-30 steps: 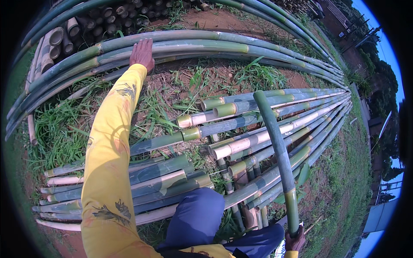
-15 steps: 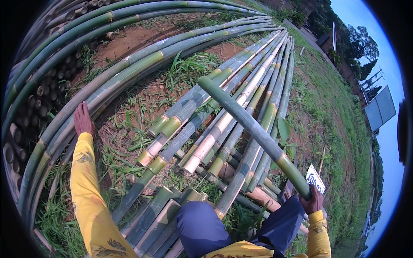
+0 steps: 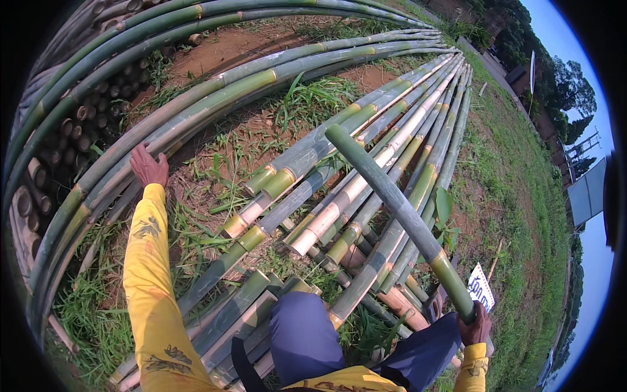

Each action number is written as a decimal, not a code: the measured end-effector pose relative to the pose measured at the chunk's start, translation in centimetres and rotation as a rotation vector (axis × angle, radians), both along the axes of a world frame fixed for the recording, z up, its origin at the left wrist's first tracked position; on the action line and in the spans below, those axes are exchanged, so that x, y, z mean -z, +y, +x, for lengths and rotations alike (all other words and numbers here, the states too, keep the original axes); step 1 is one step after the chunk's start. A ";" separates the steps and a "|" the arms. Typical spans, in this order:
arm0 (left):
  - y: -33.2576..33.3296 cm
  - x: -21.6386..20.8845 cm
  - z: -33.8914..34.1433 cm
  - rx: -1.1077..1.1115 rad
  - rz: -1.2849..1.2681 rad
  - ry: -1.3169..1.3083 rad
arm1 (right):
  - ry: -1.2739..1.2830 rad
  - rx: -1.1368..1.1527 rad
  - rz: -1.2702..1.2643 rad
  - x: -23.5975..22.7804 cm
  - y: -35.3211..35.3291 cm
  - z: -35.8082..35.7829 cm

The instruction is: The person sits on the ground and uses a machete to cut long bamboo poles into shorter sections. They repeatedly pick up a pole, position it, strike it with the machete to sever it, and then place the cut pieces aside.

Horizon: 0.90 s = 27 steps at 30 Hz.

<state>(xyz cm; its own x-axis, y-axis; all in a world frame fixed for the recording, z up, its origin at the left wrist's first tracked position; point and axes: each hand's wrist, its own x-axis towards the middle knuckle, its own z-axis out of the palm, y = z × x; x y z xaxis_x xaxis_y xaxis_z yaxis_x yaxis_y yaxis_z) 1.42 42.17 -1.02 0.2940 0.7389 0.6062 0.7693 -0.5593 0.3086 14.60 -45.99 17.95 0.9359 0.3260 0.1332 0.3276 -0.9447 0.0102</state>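
In my right hand point(image 3: 477, 325) is the near end of a cut bamboo length point(image 3: 408, 219), its fingers closed round it. The piece slants up and away to the left, above a fan of green bamboo poles point(image 3: 392, 153) on the ground. My left hand point(image 3: 149, 164) lies on the nearest of several long bent bamboo poles point(image 3: 196, 108) at the left, its fingers over the top and the thumb apart. Both forearms are in yellow sleeves. Short cut bamboo pieces point(image 3: 245, 310) lie beside my knee, partly hidden by it.
Stacked bamboo point(image 3: 78, 124) shows its cut ends at the far left. Grass and bare soil point(image 3: 215, 59) lie between the poles. A white card with dark marks point(image 3: 481, 287) stands near my right hand. Beyond the grass are trees point(image 3: 562, 85) and a panel point(image 3: 584, 196).
My view has shifted, so the scene sits farther right. The left thumb now stands apart on the pole. The right hand keeps its hold on the bamboo length.
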 end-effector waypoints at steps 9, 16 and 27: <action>6.4 -0.9 -6.0 -0.703 -0.590 -1.828 | 0.081 0.093 -0.155 0.4 0.4 0.7; 4.9 -3.8 -8.7 -1.049 -0.422 -1.514 | -0.335 -0.438 -0.169 3.0 -4.7 2.8; 7.5 -9.5 -17.4 -0.360 0.054 0.418 | -0.053 -0.117 0.050 4.7 -8.1 3.3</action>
